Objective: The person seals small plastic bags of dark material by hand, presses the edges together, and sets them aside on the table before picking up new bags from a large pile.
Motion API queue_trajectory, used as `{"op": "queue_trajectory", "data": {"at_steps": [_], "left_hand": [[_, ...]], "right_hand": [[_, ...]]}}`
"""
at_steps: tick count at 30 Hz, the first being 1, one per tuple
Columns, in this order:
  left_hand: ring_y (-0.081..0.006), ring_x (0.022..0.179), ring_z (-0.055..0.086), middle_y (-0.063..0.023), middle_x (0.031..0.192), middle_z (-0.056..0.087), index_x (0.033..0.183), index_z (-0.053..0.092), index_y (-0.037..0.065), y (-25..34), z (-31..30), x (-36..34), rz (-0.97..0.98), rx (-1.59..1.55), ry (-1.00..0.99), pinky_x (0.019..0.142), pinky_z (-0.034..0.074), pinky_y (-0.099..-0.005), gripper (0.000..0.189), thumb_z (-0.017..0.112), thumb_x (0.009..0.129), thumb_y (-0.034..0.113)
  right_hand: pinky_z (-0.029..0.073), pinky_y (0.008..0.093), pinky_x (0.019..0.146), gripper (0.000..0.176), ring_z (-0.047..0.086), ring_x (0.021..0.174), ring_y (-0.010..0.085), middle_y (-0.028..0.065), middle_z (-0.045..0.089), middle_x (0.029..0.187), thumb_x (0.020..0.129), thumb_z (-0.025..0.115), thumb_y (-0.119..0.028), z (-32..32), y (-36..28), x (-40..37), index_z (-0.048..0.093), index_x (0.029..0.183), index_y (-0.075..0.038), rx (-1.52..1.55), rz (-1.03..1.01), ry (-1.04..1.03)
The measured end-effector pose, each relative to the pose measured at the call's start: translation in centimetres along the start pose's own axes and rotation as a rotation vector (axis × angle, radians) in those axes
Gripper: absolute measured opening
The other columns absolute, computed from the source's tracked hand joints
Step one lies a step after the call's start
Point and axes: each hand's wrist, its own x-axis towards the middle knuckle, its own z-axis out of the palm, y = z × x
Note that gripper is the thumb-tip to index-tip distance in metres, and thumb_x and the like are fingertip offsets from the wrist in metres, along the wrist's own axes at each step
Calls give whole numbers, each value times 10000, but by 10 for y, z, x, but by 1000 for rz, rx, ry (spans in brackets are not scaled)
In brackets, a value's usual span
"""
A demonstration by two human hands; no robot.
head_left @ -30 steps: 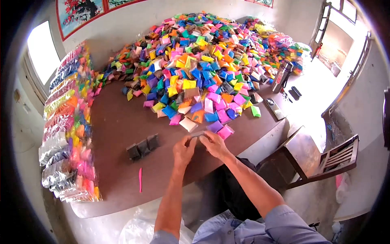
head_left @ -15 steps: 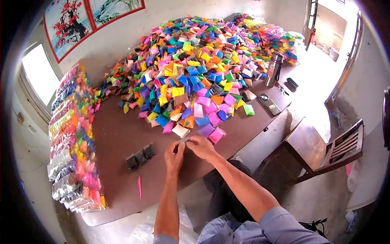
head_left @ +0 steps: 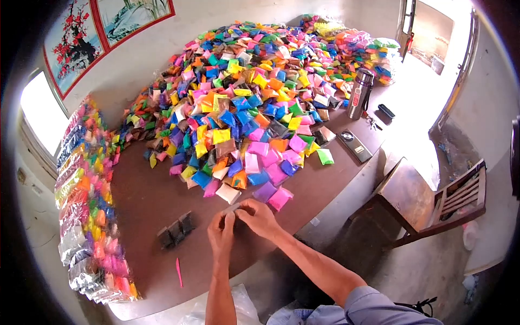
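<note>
Over the front of the table, my left hand (head_left: 220, 234) and my right hand (head_left: 257, 219) meet, fingertips pinched together. Between them shows the edge of a small greyish packet (head_left: 232, 207), mostly covered by the fingers. Just beyond the fingertips lies a cream packet (head_left: 228, 193), with a purple packet (head_left: 264, 192) and a pink packet (head_left: 280, 199) to its right. Left of my left hand, several black packets (head_left: 176, 231) sit in a row. Nearer the front edge is a slim pink tool (head_left: 179, 272).
A big heap of colourful packets (head_left: 244, 116) covers the back of the brown table (head_left: 138, 203). Stacked clear bags of packets (head_left: 89, 216) line the left end. A steel flask (head_left: 360, 95) and a dark flat box (head_left: 353, 145) stand at right. A wooden chair (head_left: 428, 200) is beside the table.
The view has shifted, so the table contents appear slightly further left and the hands lower. Both hands stay pinched together on the greyish packet.
</note>
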Motion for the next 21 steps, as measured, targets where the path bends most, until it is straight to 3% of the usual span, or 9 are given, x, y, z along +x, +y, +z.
{"op": "queue_trajectory", "data": {"at_steps": [1,2,5,8,12,14,16,18,21], "left_hand": [[-88,815,580,-21,854,683,1092,745,2,-2,1,0,-4,-5,0,725,489,-283,208,664,1019,179],[-82,814,576,-10,858,679,1099,742,-4,-5,1,-1,-59,-56,3,718,483,-271,208,659,1022,171],[-73,804,568,1,853,673,1095,740,-12,-6,0,-1,-93,-46,29,703,477,-261,204,653,1025,159],[-73,788,563,-6,831,675,1068,739,-18,-11,-2,1,-83,-14,51,690,483,-275,194,654,1024,150],[-78,782,563,-30,807,686,1033,732,-34,-32,2,-1,-80,-37,58,685,496,-299,192,664,1018,144],[-78,780,564,-36,805,692,1009,724,-40,-9,2,-2,-112,-13,66,672,492,-301,197,677,1010,151],[-73,767,559,-40,790,687,979,717,-42,-3,2,-2,-144,-52,59,662,489,-306,213,694,1000,169],[-70,751,554,-23,771,673,975,717,-39,-9,2,-3,-125,-87,72,655,492,-306,230,705,995,190],[-99,723,628,-107,737,685,957,724,-30,5,-3,6,-142,46,-33,657,517,-317,237,693,994,202]], "right_hand": [[551,382,790,372,717,897,264,127,751,1038,944,701,-355,1,1,1,705,1172,-61,35,8,4],[551,382,790,372,717,897,264,127,751,1038,944,701,-355,2,3,2,705,1172,-61,29,13,2],[526,347,708,338,657,789,190,108,727,968,963,697,-320,9,9,3,694,1147,-36,167,-26,-21],[517,347,695,325,642,768,180,99,711,918,977,687,-320,7,0,3,691,1122,-29,109,-68,-23],[508,348,685,314,634,765,167,87,691,876,996,670,-324,5,-1,3,688,1096,-28,47,-16,-54],[500,280,740,262,605,841,97,23,668,911,1032,639,-247,1,-7,-1,680,1114,-1,37,1,-64],[498,282,727,251,599,819,106,23,667,899,1032,643,-242,-1,-19,-5,683,1115,-9,35,13,-63],[494,282,717,232,586,799,106,20,661,895,1030,655,-226,1,-24,-9,685,1115,-12,-57,-10,32],[496,294,680,247,572,736,103,52,648,821,1025,668,-245,8,-15,-10,691,1117,-16,-41,-61,164]]}}
